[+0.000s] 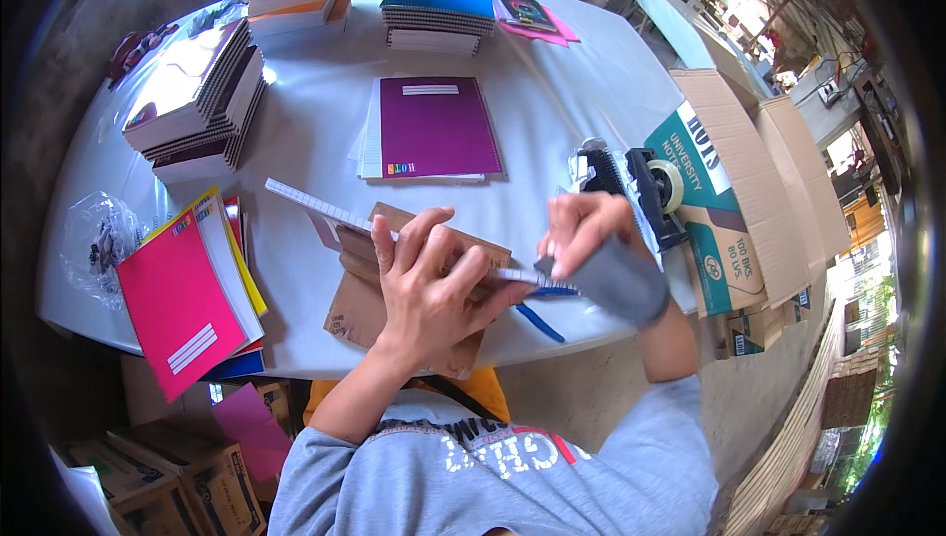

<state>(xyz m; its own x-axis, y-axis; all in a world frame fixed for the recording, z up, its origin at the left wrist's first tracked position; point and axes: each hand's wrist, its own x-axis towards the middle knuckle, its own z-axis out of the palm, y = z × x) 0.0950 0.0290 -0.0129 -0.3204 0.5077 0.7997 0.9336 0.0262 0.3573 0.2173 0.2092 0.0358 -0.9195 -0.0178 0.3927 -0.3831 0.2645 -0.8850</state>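
Observation:
A notebook or stack of ruled sheets (313,205) stands tilted on its long edge in front of me. My left hand (429,275) presses on it, thumb along the edge and fingers partly spread over it. At its right end, my right hand (583,231) has its fingers pinched together; what they hold is hidden. A dark grey pad or band (623,282), blurred, covers the heel of my right hand and wrist. Brown cardboard (357,311) lies under the notebook. A blue tool handle (540,322) lies by the table's front edge.
A purple notebook (439,130) lies ahead. Spiral notebook stacks (212,107) stand left and a blue-topped one (437,19) farther back. Pink and yellow covers (182,290) overhang the front left edge. A tape dispenser (662,191) and an open carton (724,211) are at right.

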